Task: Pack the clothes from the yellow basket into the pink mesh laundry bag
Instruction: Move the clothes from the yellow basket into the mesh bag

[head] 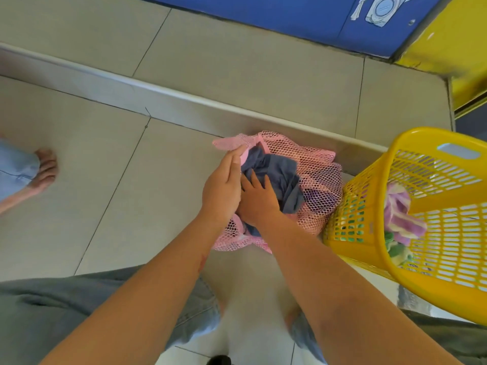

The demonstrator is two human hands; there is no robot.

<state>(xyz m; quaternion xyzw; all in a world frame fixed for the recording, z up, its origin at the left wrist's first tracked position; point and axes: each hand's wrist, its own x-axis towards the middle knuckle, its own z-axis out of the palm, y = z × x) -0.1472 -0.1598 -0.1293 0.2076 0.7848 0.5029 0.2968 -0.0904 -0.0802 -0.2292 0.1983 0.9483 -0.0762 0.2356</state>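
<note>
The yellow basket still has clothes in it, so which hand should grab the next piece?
Probably the right hand: the yellow basket stands on that side, beside the pink mesh bag. The left hand holds the bag's rim open.

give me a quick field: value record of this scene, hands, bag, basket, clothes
left hand: holds the rim of the pink mesh laundry bag open
right hand: pressing the grey-blue garment into the bag
bag position: on the tiled floor, beside the basket
yellow plastic slatted basket: holds purple-striped cloth and green items
progress: unfinished
</note>
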